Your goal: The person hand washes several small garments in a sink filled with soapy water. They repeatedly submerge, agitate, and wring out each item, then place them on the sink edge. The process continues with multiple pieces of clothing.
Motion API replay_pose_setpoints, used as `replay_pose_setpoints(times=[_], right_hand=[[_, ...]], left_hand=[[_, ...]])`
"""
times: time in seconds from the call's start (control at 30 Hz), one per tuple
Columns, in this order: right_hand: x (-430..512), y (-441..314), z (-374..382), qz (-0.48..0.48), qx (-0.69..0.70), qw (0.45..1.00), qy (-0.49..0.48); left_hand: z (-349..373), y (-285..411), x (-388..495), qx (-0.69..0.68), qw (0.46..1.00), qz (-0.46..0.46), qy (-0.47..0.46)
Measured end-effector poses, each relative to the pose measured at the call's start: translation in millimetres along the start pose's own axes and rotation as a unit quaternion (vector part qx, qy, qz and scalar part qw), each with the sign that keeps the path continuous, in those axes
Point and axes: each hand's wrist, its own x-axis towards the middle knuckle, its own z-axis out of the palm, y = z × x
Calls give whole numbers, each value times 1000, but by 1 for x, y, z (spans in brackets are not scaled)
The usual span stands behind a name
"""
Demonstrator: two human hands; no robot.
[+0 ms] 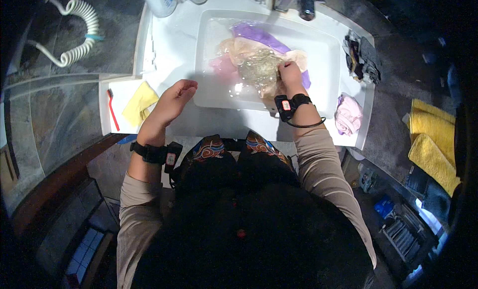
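Note:
Several wet clothes lie in water in a white rectangular sink point(325, 57): a purple piece point(257, 35), a pale peach piece point(242, 48), a pink one point(225, 67) and a greenish-beige one point(261, 67). Over the right part of the basin is my right hand point(291, 73), its fingers curled at the edge of the greenish-beige cloth; whether they grip it is unclear. My left hand point(180, 98) hangs in the air by the basin's left rim, fingers loosely curled, and no object shows in it. Each wrist wears a strapped black device.
A red toothbrush point(112, 110) and a yellow cloth point(140, 103) lie on the counter's left. On its right sit a bundled pink cloth point(349, 115) and dark cloths point(360, 57). A black-ended faucet point(307, 7) and a white bottle point(160, 1) stand behind the basin. Yellow towels point(433, 139) hang at right.

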Motion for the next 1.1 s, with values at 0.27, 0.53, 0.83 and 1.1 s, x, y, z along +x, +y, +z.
replay_pose_setpoints(times=[0.27,0.53,0.83,1.1], right_hand=[[-48,-37,-45,-141,28,985,101],[-117,-82,-58,-84,481,833,-261],[-108,-65,5,116,342,897,-255],[-89,-46,99,-59,143,972,-178]], left_hand=[[-7,-13,11,-21,999,-43,-2],[53,-24,79,-208,965,-138,-81],[90,-77,131,-207,969,-129,-30],[145,-120,148,387,921,36,27]])
